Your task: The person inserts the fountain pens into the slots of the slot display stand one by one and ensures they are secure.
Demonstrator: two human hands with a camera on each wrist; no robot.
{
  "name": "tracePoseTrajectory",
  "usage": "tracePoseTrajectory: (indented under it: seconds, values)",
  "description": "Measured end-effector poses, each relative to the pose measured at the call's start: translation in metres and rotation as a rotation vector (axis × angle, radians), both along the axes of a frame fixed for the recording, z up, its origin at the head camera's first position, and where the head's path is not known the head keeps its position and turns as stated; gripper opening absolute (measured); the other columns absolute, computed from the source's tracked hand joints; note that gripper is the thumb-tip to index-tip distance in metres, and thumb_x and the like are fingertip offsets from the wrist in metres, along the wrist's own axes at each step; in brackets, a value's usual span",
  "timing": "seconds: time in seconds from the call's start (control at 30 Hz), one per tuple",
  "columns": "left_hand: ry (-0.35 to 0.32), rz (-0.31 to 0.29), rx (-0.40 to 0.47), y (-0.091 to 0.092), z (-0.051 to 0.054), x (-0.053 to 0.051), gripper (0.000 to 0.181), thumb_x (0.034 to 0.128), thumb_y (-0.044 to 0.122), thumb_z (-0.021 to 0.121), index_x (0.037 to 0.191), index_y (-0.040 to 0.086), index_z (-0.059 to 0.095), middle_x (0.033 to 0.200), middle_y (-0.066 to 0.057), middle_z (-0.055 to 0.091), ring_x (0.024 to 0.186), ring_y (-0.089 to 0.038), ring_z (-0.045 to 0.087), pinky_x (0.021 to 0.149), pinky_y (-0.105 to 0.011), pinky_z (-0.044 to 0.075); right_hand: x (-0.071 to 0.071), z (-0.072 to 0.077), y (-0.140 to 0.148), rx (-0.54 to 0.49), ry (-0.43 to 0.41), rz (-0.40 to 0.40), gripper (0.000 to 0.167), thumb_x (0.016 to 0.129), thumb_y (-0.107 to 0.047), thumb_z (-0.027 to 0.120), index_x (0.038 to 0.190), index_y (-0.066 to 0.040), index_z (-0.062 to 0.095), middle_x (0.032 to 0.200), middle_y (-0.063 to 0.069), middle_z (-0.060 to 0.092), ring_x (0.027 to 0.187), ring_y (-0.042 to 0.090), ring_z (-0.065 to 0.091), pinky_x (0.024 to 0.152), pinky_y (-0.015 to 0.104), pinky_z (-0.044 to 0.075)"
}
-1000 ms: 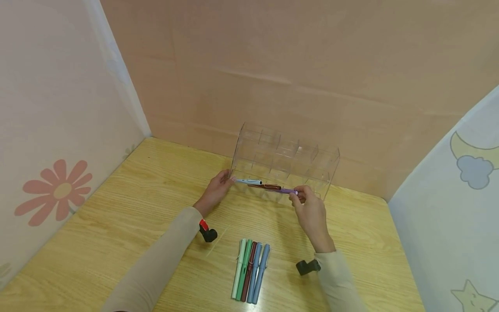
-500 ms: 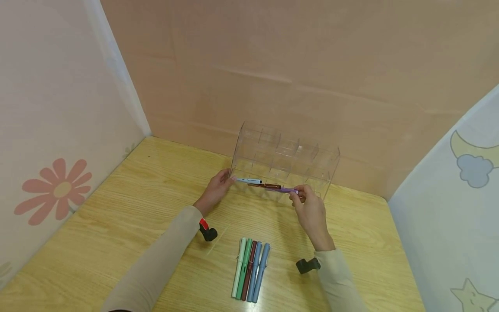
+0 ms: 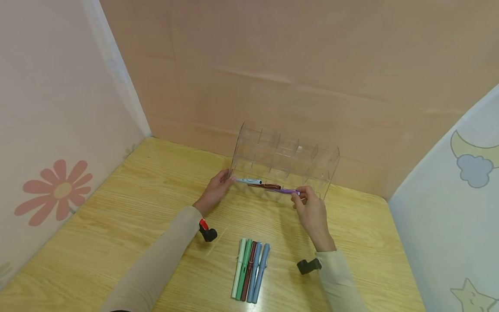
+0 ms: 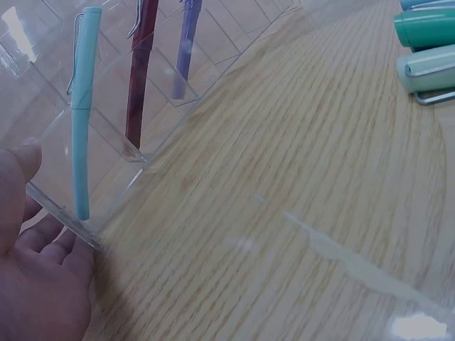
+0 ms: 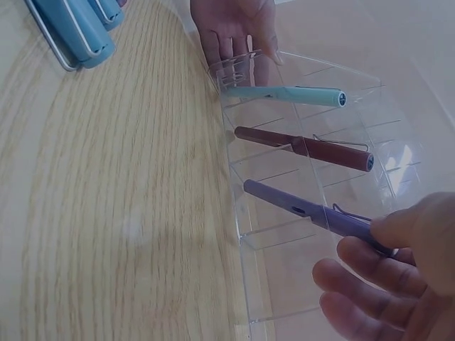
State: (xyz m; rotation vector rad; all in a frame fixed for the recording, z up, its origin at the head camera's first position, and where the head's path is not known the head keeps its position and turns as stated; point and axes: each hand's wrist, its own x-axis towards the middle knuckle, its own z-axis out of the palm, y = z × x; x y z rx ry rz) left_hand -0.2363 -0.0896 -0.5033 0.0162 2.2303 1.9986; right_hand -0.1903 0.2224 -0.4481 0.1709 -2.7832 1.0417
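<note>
A clear plastic pen rack (image 3: 235, 149) with several compartments stands near the back wall. My left hand (image 3: 214, 190) grips its left side panel, with the thumb and fingers on either side of the edge in the left wrist view. My right hand (image 3: 313, 216) pinches the capped end of a purple pen (image 5: 284, 202), whose lower end is inside a compartment. To its left in the rack lean a dark red pen (image 5: 306, 148) and a pale blue pen (image 4: 82, 114), each in its own compartment.
On the wooden table (image 3: 175, 173) in front of the rack, several pens lie side by side: mint (image 3: 238, 268), green (image 3: 244, 268), dark red (image 3: 249, 271) and blue ones (image 3: 261, 273). A wall cloth (image 3: 273, 65) hangs close behind the rack.
My right hand and the capped end of the purple pen have shifted very slightly to the right. The left hand and the rack look unmoved.
</note>
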Motion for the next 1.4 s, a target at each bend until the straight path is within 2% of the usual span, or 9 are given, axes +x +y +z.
tracePoseTrajectory:
  seconds: [0.2, 0.37, 0.63, 1.0, 1.2, 1.4]
  values:
    - [0.012, -0.005, 0.000, 0.000, 0.001, 0.002, 0.062, 0.1141, 0.028, 0.052, 0.165, -0.001, 0.031, 0.171, -0.025, 0.036, 0.162, -0.040, 0.033, 0.132, -0.054, 0.033, 0.003, 0.000, 0.003, 0.004, 0.010, 0.003, 0.033, 0.108, -0.022, 0.065, 0.132, 0.000, 0.061, 0.103, 0.018, 0.079, 0.074, 0.025, 0.076, 0.049, 0.022, 0.046]
    - [0.012, -0.005, -0.001, 0.000, 0.001, 0.001, 0.062, 0.1141, 0.028, 0.052, 0.165, 0.000, 0.031, 0.171, -0.025, 0.036, 0.161, -0.041, 0.033, 0.132, -0.056, 0.032, 0.010, 0.006, 0.008, 0.009, -0.009, -0.006, 0.038, 0.108, -0.025, 0.065, 0.137, -0.002, 0.058, 0.108, 0.018, 0.079, 0.072, 0.021, 0.074, 0.048, 0.024, 0.045]
    - [0.007, 0.001, -0.007, 0.001, 0.001, -0.001, 0.062, 0.1137, 0.030, 0.053, 0.165, 0.003, 0.032, 0.171, -0.022, 0.037, 0.162, -0.038, 0.034, 0.132, -0.055, 0.032, 0.024, 0.016, 0.016, 0.048, 0.030, 0.003, 0.036, 0.108, -0.025, 0.065, 0.136, -0.001, 0.061, 0.107, 0.016, 0.080, 0.070, 0.018, 0.073, 0.050, 0.023, 0.046]
    - [-0.007, -0.001, -0.005, 0.001, -0.001, 0.000, 0.066, 0.1131, 0.036, 0.054, 0.166, 0.004, 0.031, 0.172, -0.021, 0.036, 0.162, -0.037, 0.033, 0.132, -0.054, 0.033, 0.051, 0.023, 0.016, 0.031, 0.050, 0.007, 0.031, 0.107, -0.022, 0.066, 0.132, -0.002, 0.065, 0.102, 0.012, 0.078, 0.068, 0.009, 0.069, 0.053, 0.021, 0.050]
    - [0.002, 0.014, -0.017, 0.000, -0.002, -0.002, 0.064, 0.1133, 0.034, 0.054, 0.165, 0.004, 0.033, 0.170, -0.022, 0.038, 0.161, -0.038, 0.036, 0.131, -0.055, 0.034, 0.064, 0.024, 0.009, 0.039, 0.024, 0.020, 0.030, 0.107, -0.022, 0.066, 0.130, -0.003, 0.066, 0.101, 0.009, 0.079, 0.066, 0.005, 0.066, 0.051, 0.021, 0.048]
    - [0.004, 0.013, -0.012, -0.001, -0.003, -0.002, 0.063, 0.1133, 0.033, 0.054, 0.165, 0.004, 0.033, 0.170, -0.022, 0.039, 0.160, -0.038, 0.036, 0.131, -0.055, 0.035, 0.075, 0.018, 0.004, 0.057, -0.004, 0.032, 0.029, 0.106, -0.022, 0.069, 0.129, -0.004, 0.067, 0.099, 0.006, 0.079, 0.065, 0.003, 0.064, 0.054, 0.020, 0.048]
